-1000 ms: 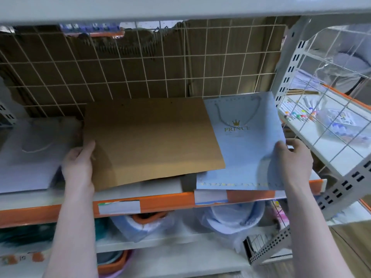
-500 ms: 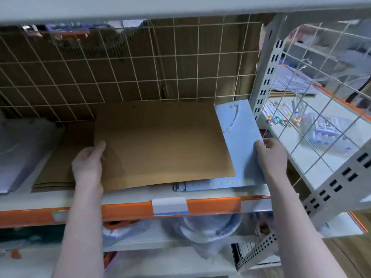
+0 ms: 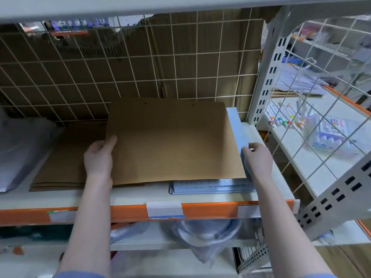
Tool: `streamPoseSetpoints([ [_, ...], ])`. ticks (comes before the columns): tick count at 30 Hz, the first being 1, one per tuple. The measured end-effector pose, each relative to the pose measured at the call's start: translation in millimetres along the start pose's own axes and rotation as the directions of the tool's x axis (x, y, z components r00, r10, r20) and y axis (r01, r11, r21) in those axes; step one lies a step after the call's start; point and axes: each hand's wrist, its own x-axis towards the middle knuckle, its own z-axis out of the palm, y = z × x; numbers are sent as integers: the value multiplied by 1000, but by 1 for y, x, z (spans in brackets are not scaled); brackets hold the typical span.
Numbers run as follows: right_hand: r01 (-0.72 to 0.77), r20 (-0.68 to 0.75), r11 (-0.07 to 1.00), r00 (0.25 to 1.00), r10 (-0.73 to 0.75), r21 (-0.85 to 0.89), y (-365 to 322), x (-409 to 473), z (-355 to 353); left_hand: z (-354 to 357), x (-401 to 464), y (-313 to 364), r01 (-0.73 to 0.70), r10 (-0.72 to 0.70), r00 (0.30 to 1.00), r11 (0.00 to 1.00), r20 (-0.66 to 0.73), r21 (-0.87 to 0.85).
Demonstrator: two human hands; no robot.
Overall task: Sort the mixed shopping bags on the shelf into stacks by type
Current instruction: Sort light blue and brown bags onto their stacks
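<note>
Since the frame a second back, our right hand [image 3: 258, 157] had carried the light blue bag [image 3: 237, 129] rightward and down, so that only a thin strip of it showed past the right edge of the brown kraft bag [image 3: 172, 141]. That kraft bag served as our landmark. Our left hand [image 3: 99, 157] held its left edge, thumb on top and fingers out of sight beneath. The right grip pinched the blue bag's edge just right of the kraft bag's near corner. More blue bags [image 3: 210, 186] lay stacked under the kraft bag's front right, their edges poking out toward us. A brown bag stack [image 3: 66, 167] lay to its left, partly beneath it, and pale plastic-wrapped bags [image 3: 22, 149] lay further left, all on the shelf [image 3: 140, 195].

We judged the step to be settling blue onto blue while brown was lifted clear. Next, probably: release the blue bag, then slide the kraft bag left and square it on the brown stack.
</note>
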Motion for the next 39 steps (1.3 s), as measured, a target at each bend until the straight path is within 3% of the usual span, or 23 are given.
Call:
streamPoseSetpoints([
  [5, 20, -40, 996, 999, -24, -82, 3, -1, 2, -1, 2, -1, 5, -6, 1000, 1000, 18, 21],
  [9, 101, -70, 995, 992, -102, -10, -11, -12, -6, -3, 2, -1, 6, -7, 1000, 1000, 16, 30],
  [16, 99, 176, 983, 976, -126, 154, -42, -40, 4, -21, -4, -4, 30, -29, 999, 999, -34, 43],
  [24, 128, 219, 983, 963, -154, 127, -78, -69, 43, -74, 22, -14, -23, 42, 996, 975, -81, 221],
  [31, 162, 191, 982, 965, -178, 95, -123, -97, 99, -121, 79, -3, -153, 122, 988, 877, 97, 456],
  [39, 184, 155, 982, 972, -177, -30, -154, -117, 153, -143, 126, -8, -337, 209, 938, 734, 277, 590],
])
